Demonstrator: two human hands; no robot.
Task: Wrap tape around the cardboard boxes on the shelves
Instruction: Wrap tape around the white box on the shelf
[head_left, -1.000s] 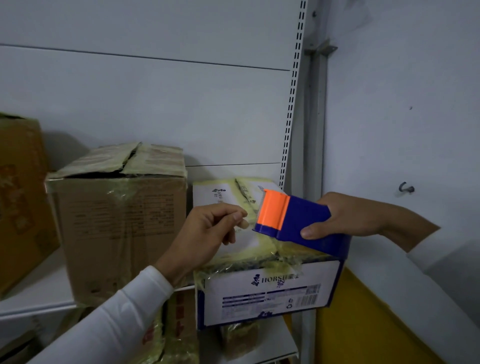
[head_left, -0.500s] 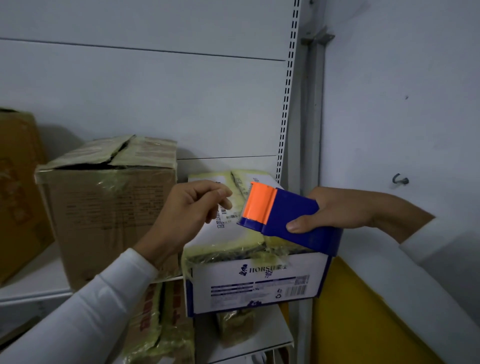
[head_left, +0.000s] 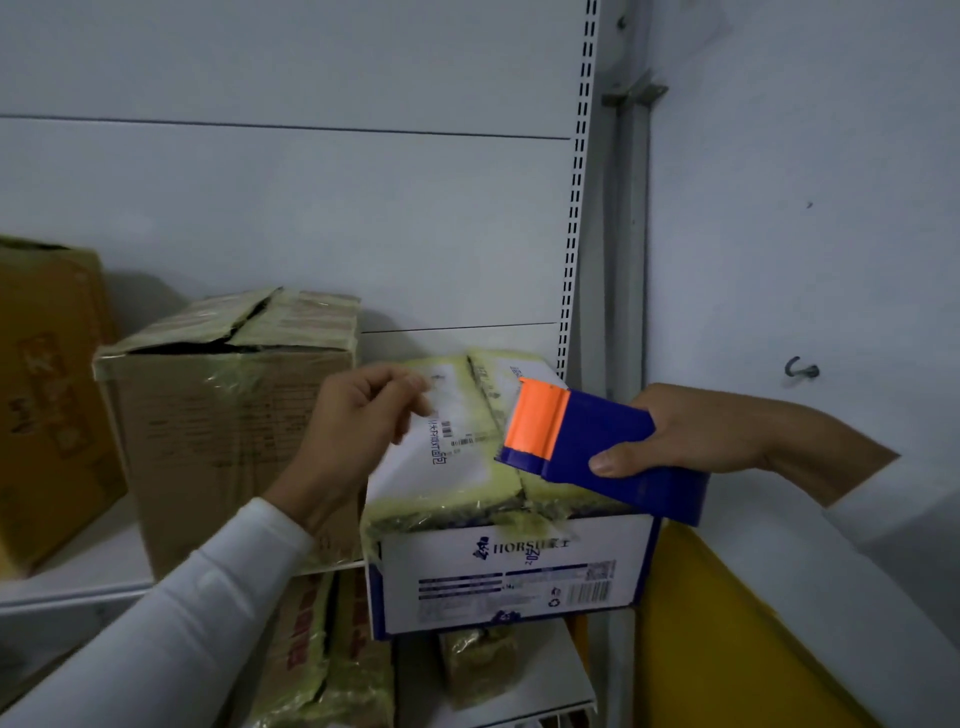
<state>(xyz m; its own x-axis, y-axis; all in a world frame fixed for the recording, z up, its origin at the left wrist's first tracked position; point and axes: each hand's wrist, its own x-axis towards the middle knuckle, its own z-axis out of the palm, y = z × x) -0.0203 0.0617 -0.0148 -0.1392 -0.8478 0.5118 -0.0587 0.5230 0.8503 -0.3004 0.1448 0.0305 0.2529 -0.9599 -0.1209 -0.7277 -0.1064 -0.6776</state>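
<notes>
Holding the tape dispenser in the right hand over the white box at the shelf's right end, the person seems to pull tape; the left hand has curled fingers, whether pinching tape I cannot tell. Next, press the tape onto the box.

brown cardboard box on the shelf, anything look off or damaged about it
Yes. The brown cardboard box has top flaps that bulge up unevenly, with a dark gap between them near the front edge, and its yellowish tape is wrinkled.
</notes>
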